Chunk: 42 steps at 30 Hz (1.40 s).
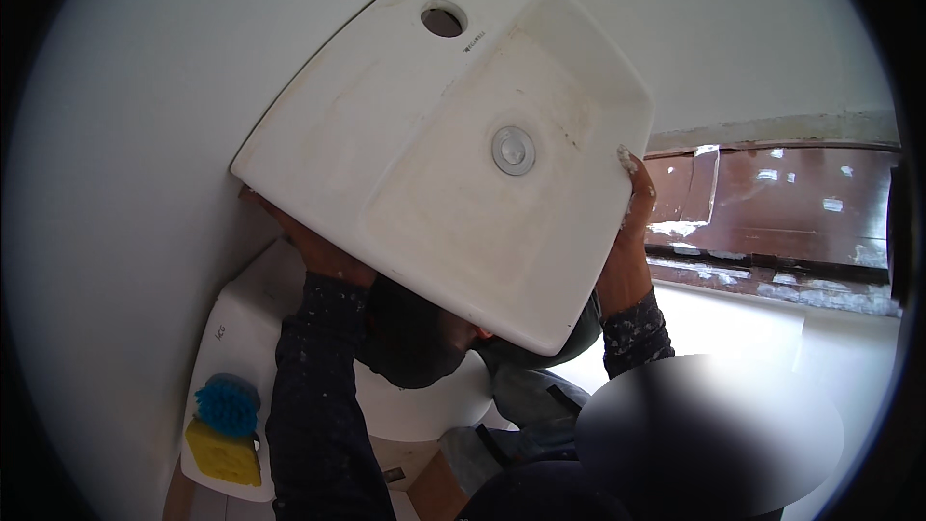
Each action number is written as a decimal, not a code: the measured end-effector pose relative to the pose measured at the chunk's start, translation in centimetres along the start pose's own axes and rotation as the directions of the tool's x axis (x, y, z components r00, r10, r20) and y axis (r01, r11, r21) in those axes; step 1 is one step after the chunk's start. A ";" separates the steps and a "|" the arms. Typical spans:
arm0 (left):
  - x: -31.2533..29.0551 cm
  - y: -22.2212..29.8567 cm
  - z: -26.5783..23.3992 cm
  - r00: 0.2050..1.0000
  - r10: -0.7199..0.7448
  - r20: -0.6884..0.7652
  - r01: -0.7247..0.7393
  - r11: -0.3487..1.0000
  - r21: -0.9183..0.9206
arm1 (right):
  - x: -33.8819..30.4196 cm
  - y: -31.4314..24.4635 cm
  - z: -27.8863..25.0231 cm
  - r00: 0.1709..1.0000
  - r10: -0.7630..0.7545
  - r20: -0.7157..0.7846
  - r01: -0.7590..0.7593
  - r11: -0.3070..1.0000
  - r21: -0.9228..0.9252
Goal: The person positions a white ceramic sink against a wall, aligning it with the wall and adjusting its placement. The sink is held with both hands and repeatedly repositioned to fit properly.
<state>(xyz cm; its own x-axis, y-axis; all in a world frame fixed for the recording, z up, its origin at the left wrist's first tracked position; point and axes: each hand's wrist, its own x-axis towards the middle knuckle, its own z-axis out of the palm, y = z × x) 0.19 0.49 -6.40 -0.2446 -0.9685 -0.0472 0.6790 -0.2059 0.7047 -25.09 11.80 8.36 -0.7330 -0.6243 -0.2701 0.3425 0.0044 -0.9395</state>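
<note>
A white ceramic washbasin (415, 135) fills the middle of the view, tilted, its back edge along the wall. It has a round tap hole and a metal drain plug (513, 150), with brownish stains in the bowl. My left hand (313, 241) grips the basin's lower left edge from beneath; most of its fingers are hidden. My right hand (632, 232) holds the right side, its thumb, smeared with white, up by the rim. Both dark sleeves are flecked with white. Below the basin shows another person's dark-haired head (410, 333), partly covered by it.
At lower left stands a white toilet tank (227, 328), with a blue scrub brush (229, 405) and a yellow sponge (224, 453) on top. A white toilet lid (434, 400) lies beside it. Right of the basin is a brown, white-spattered frame (772, 207) set in the wall.
</note>
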 end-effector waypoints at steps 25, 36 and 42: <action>0.3 2.4 2.4 0.937 -0.336 -0.101 0.267 0.869 -0.416 | -0.2 -0.1 0.3 1.000 -0.031 -0.005 0.031 0.997 -0.067; 0.3 4.1 4.0 0.939 -0.315 -0.137 0.240 0.887 -0.395 | -1.0 -0.4 1.5 1.000 0.003 -0.029 -0.004 1.000 -0.028; 0.3 4.8 5.1 0.951 -0.257 -0.172 0.177 0.908 -0.379 | -1.1 -0.6 1.7 1.000 0.025 -0.015 -0.026 0.998 -0.053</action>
<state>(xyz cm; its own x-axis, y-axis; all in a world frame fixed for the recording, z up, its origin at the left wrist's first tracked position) -0.22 -0.07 0.57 -0.2881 -0.8923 -0.3476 0.8360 -0.4114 0.3632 -23.46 11.17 9.59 -0.7329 -0.6121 -0.2970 0.3298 0.0623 -0.9420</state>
